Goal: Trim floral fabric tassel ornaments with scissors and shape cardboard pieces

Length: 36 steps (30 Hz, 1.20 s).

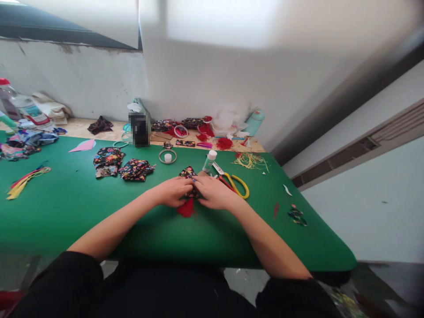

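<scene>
My left hand [175, 191] and my right hand [212, 191] come together over a small piece of black floral fabric [188, 172] on the green table. Fingers of both hands are curled and closed on its sides, partly covering it. Red fringe or cloth [187, 208] sticks out below the fabric, between the hands. Just beyond my right hand stands a glue bottle [210, 160] with a white cap. Scissors [241, 185] with yellow and red handles lie against the right side of that hand.
Floral fabric stacks [108, 161] lie to the left, near a tape ring [168, 156] with a white cap inside. Yellow threads [250, 160] are at the right. Bottles, red fibres and scraps line the wooden strip [154, 143] by the wall. The green table [149, 234] ends at my body.
</scene>
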{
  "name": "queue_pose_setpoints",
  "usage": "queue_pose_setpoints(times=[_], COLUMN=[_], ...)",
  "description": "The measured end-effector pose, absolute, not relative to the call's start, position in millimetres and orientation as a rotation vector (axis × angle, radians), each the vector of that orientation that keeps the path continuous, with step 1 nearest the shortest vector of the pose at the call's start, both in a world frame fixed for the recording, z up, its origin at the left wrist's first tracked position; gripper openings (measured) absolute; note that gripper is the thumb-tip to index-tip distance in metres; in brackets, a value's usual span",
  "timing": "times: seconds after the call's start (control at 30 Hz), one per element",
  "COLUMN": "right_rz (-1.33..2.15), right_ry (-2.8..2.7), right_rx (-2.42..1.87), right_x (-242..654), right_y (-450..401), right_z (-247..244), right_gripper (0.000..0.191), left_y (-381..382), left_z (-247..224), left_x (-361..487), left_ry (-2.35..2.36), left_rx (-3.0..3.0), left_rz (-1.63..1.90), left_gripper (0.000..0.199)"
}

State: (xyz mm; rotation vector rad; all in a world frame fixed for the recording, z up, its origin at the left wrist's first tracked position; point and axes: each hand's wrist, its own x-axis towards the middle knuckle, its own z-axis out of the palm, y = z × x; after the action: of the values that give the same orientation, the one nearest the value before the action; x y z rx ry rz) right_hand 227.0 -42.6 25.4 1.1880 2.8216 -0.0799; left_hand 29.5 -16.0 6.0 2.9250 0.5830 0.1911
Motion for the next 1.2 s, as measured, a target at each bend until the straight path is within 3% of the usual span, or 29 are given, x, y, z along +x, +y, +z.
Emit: queue_pose_setpoints(times=[0.27,0.47,0.7,0.93,1.2], right_rz=[-0.152,-0.182,-0.098,-0.076,-0.108], right_ry=[2.994,2.957,3.020,2.970,3.012], right_rx=[1.125,1.128,1.229,1.344,1.327], right_x=[228,226,229,224,225], right_y=[-40,-43,-42,-40,-41], right_z=[0,6,8,5,3], right_gripper=[0.027,0.026,0.037,0.021,0.038], left_y=[-13,-11,-10,-9,-11], left_z=[-22,-32,-33,-30,-34], left_x=[30,28,27,27,32], left_ry=[0.684,0.706,0.754,0.928,0.995], left_rx=[2.927,2.969,2.930,2.612,2.061], left_rz=[0.244,0.224,0.495,0.712,0.790], left_gripper=[0.022,0.025,0.019,0.012,0.007])
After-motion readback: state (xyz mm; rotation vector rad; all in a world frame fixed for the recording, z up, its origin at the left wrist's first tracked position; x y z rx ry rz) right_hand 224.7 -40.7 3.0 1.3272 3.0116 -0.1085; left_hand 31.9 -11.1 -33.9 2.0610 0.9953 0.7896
